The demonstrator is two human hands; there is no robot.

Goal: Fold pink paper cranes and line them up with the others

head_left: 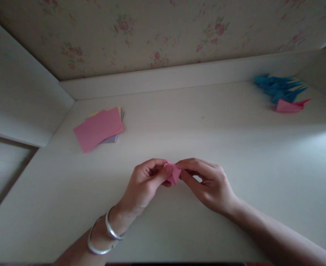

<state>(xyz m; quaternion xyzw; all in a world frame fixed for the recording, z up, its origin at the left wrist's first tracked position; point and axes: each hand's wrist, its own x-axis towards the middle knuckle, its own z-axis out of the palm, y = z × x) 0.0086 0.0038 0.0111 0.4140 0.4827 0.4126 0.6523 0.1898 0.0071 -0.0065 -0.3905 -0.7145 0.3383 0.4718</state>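
A small folded piece of pink origami paper (174,175) is held between my two hands, above the front middle of the white table. My left hand (145,183) is closed on its left side, the thumb lying flat across the paper. On the other side my right hand (207,181) pinches the paper's right edge between thumb and fingertips. Part of the paper is hidden behind the fingers. Two silver bangles (107,234) circle my left wrist.
A stack of pink, yellow and purple paper sheets (100,127) lies at the left of the white table (163,122). At the far right sit several blue folded paper figures (281,88) with a pink folded figure (289,106) before them. Floral-patterned wall (157,33) rises behind.
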